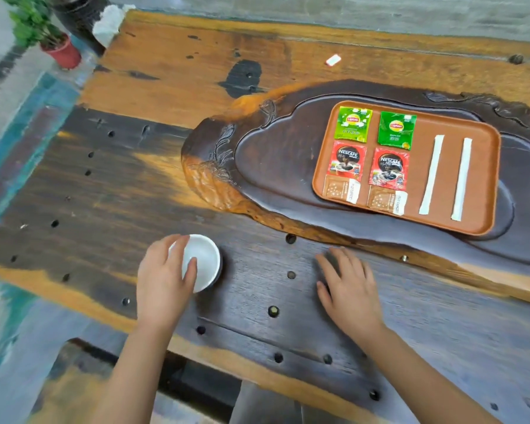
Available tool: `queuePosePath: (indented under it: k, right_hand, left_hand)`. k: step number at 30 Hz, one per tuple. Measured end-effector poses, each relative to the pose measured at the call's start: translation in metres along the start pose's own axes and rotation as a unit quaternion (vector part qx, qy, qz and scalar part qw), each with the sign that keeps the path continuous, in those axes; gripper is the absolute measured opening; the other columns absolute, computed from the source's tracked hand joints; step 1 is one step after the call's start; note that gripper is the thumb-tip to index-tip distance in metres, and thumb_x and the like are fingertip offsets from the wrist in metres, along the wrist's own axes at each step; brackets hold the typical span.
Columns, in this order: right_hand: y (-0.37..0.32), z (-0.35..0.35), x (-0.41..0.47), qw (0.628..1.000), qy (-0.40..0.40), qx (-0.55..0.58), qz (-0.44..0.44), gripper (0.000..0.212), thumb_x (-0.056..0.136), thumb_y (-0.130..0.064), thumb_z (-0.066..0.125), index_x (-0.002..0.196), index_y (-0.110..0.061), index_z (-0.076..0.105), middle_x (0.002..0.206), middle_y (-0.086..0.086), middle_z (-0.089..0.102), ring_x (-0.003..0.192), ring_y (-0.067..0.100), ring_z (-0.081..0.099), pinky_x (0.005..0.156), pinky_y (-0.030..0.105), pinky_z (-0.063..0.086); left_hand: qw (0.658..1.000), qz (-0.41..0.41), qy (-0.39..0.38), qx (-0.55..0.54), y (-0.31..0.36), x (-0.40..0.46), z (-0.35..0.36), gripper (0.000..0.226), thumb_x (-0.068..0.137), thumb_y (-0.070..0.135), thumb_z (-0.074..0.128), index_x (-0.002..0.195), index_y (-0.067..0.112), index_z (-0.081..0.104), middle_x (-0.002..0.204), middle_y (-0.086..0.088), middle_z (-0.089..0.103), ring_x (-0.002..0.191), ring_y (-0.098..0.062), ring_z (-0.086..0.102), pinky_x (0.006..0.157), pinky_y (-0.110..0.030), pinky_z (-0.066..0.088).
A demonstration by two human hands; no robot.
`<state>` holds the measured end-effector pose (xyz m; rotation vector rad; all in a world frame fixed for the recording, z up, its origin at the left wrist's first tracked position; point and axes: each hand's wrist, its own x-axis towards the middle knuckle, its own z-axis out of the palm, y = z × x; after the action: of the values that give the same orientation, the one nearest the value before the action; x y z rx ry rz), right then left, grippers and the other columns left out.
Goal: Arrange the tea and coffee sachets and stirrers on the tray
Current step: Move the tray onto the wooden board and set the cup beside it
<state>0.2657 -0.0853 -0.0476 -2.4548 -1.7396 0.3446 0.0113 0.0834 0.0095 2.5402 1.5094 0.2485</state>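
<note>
Six sachets: tea sachets (pixel 354 123) far, coffee sachets (pixel 346 164) middle, brown sachets (pixel 341 191) near, in two columns on tray (pixel 490 179)
Stirrers (pixel 431 174): two, parallel, tray's right half
Left hand (pixel 162 280): fingers curled on white cup (pixel 202 263)
Right hand (pixel 348 289): spread flat on table (pixel 166 71), apparently empty
Progress: arrangement looks finished

Glossy sachets (pixel 353 123), matt tray (pixel 481 130)

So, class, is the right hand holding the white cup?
No, the left hand grips the white cup; the right hand rests flat on the table.
</note>
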Motion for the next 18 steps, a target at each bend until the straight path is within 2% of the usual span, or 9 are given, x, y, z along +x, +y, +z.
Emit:
queuePosePath:
  k: [3,5,6,8,11,14,18]
  right_hand:
    - [-0.001,0.009,0.001,0.998,-0.048,-0.024,-0.024,0.049,0.085,-0.035,0.043,0.13,-0.016,0.049,0.136,0.016,0.048,0.128,0.033,0.038,0.099,0.049,0.035]
    - [0.0,0.016,0.0,0.996,-0.073,-0.035,-0.031,0.053,0.087,-0.04,0.04,0.136,-0.019,0.043,0.142,0.017,0.043,0.132,0.033,0.034,0.103,0.051,0.03]
    - [0.002,0.02,-0.001,0.995,-0.084,-0.039,-0.03,0.055,0.089,-0.043,0.036,0.139,-0.02,0.04,0.144,0.016,0.041,0.134,0.033,0.032,0.105,0.052,0.026]
    - [0.005,0.026,-0.003,0.994,-0.098,-0.044,-0.023,0.057,0.093,-0.049,0.025,0.142,-0.023,0.035,0.147,0.014,0.037,0.137,0.031,0.029,0.107,0.054,0.021]
    - [0.009,0.03,-0.006,0.993,-0.11,-0.037,-0.019,0.061,0.095,-0.053,0.011,0.144,-0.024,0.032,0.15,0.012,0.033,0.138,0.028,0.024,0.108,0.055,0.018]
    - [0.01,0.031,-0.006,0.993,-0.112,-0.034,-0.024,0.061,0.095,-0.054,0.009,0.145,-0.025,0.029,0.151,0.011,0.032,0.139,0.028,0.022,0.108,0.056,0.018]
    - [0.017,0.032,-0.006,0.991,-0.11,-0.03,-0.064,0.06,0.095,-0.054,0.013,0.146,-0.025,0.026,0.152,0.011,0.029,0.14,0.026,0.018,0.109,0.056,0.016]
  left_hand:
    - [0.998,-0.053,-0.031,0.018,-0.032,-0.003,0.001,0.048,0.08,0.02,0.057,0.123,0.0,0.051,0.122,-0.021,0.057,0.111,-0.038,0.048,0.096,-0.045,0.037]
    - [0.991,-0.102,-0.078,-0.023,-0.044,-0.006,0.002,0.043,0.084,0.022,0.058,0.122,0.004,0.052,0.119,-0.017,0.06,0.109,-0.035,0.052,0.089,-0.047,0.043]
    - [0.983,-0.136,-0.1,-0.076,-0.046,-0.008,0.001,0.037,0.087,0.025,0.053,0.12,0.008,0.055,0.114,-0.013,0.062,0.105,-0.03,0.054,0.083,-0.043,0.046]
    - [0.949,-0.206,-0.129,-0.202,-0.052,-0.013,0.001,0.028,0.093,0.022,0.043,0.116,0.014,0.058,0.111,-0.006,0.062,0.102,-0.021,0.052,0.08,-0.037,0.043]
    - [0.905,-0.253,-0.147,-0.307,-0.06,-0.017,0.002,0.022,0.096,0.021,0.04,0.104,0.022,0.06,0.108,0.0,0.062,0.101,-0.02,0.055,0.083,-0.039,0.047]
    - [0.857,-0.295,-0.176,-0.383,-0.06,-0.018,0.002,0.016,0.095,0.018,0.046,0.096,0.01,0.059,0.099,-0.006,0.065,0.095,-0.019,0.062,0.075,-0.032,0.051]
    - [0.815,-0.318,-0.176,-0.452,-0.051,-0.025,0.007,0.014,0.093,0.013,0.05,0.087,0.002,0.056,0.081,-0.01,0.071,0.083,-0.014,0.067,0.069,-0.021,0.056]
